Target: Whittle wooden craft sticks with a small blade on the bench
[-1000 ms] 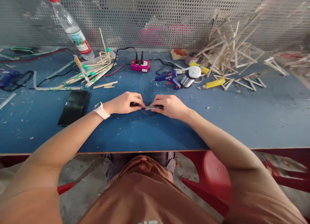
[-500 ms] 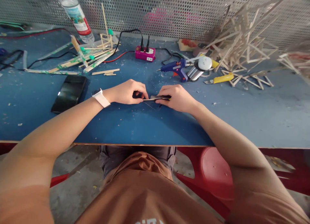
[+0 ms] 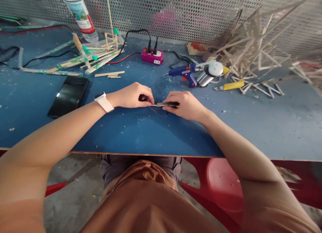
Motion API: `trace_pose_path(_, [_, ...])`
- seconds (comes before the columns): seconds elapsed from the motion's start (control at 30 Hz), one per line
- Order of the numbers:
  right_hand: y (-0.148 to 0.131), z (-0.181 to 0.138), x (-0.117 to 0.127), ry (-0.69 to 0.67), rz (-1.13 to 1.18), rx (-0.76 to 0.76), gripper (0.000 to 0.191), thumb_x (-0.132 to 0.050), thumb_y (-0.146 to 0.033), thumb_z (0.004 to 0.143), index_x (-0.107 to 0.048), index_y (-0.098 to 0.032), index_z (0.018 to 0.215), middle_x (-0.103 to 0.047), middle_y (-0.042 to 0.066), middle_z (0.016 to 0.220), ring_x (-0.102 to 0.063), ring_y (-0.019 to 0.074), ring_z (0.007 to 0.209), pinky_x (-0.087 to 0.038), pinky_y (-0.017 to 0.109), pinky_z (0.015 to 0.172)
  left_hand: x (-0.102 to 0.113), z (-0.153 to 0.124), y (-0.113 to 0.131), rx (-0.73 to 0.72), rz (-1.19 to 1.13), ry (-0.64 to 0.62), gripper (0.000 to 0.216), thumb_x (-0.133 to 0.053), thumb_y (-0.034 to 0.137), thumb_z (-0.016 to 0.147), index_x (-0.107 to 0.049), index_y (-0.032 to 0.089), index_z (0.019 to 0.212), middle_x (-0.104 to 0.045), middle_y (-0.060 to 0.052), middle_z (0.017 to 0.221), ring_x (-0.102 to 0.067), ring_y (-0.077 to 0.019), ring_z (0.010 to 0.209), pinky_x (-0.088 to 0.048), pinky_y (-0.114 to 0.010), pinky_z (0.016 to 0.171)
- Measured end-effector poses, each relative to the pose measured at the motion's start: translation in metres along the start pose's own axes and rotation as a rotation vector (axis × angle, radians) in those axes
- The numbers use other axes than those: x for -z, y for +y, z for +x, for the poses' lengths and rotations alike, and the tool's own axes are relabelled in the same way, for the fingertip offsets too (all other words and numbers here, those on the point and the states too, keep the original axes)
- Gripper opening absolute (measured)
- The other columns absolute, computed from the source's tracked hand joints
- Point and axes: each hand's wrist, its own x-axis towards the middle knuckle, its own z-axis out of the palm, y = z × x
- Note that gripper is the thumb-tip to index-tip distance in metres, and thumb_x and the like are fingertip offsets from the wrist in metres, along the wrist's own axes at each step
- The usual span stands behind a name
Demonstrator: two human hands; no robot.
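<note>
My right hand (image 3: 186, 105) is closed around a utility knife (image 3: 163, 104) whose metal blade points left, low over the blue table (image 3: 141, 132). My left hand (image 3: 133, 95), with a white watch (image 3: 103, 102) on its wrist, is curled with the fingertips pinched at the blade's tip, around a small dark thing I cannot make out. The two hands almost touch at the table's middle.
A black phone (image 3: 67, 96) lies left of my left arm. Behind are a blue glue gun (image 3: 183, 73), a pink power strip (image 3: 152, 55), a yellow knife (image 3: 230, 85), a bottle (image 3: 79, 13), glued stick pieces (image 3: 93, 56) and a big heap of wooden sticks (image 3: 251, 45).
The view has tilted and shifted a little; both hands stay together on the knife, with the right hand slightly further right along it.
</note>
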Motion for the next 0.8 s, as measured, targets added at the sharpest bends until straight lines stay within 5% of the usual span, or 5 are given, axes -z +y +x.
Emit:
trace_pose_path(0.2, [0.0,0.001,0.001,-0.003,-0.009,0.014,0.027,-0.08,-0.037,0.116,-0.099,-0.024,0.131,-0.092,0.01,0.118,-0.079,0.0233,0.099,-0.055,0.037,0.092,0.004,-0.002,0.002,-0.025,0.061,-0.051,0.02,-0.082,0.038,0.115,-0.1,0.028,0.118,-0.09,-0.006,0.111,-0.075,-0.0202,0.088,-0.059,-0.037,0.09])
trace_pose_path(0.43, [-0.003,0.003,0.004,0.008,-0.049,0.044,0.038,-0.069,-0.046,0.126,-0.098,-0.023,0.122,-0.089,0.011,0.109,-0.075,0.0227,0.093,-0.052,0.038,0.088,0.002,-0.002,0.003,-0.032,0.203,-0.041,0.031,-0.074,0.025,0.118,-0.095,0.031,0.096,-0.086,-0.009,0.129,-0.071,-0.0356,0.133,-0.051,-0.062,0.134])
trace_pose_path(0.63, [0.0,0.003,0.002,0.013,-0.015,0.068,0.03,-0.077,-0.041,0.12,-0.099,-0.024,0.132,-0.091,0.011,0.118,-0.076,0.0223,0.095,-0.054,0.037,0.089,0.003,-0.003,0.006,-0.083,0.069,-0.047,0.028,-0.07,0.016,0.106,-0.093,0.029,0.097,-0.088,-0.006,0.127,-0.081,-0.0252,0.114,-0.064,-0.042,0.115])
trace_pose_path(0.8, [0.003,0.001,0.002,-0.018,0.02,0.135,0.025,-0.087,-0.044,0.116,-0.099,-0.025,0.126,-0.09,0.01,0.122,-0.078,0.0233,0.099,-0.057,0.037,0.093,0.003,-0.003,0.012,-0.123,0.048,-0.026,0.017,-0.077,0.026,0.102,-0.092,0.028,0.094,-0.093,-0.005,0.119,-0.085,-0.0231,0.105,-0.065,-0.038,0.108])
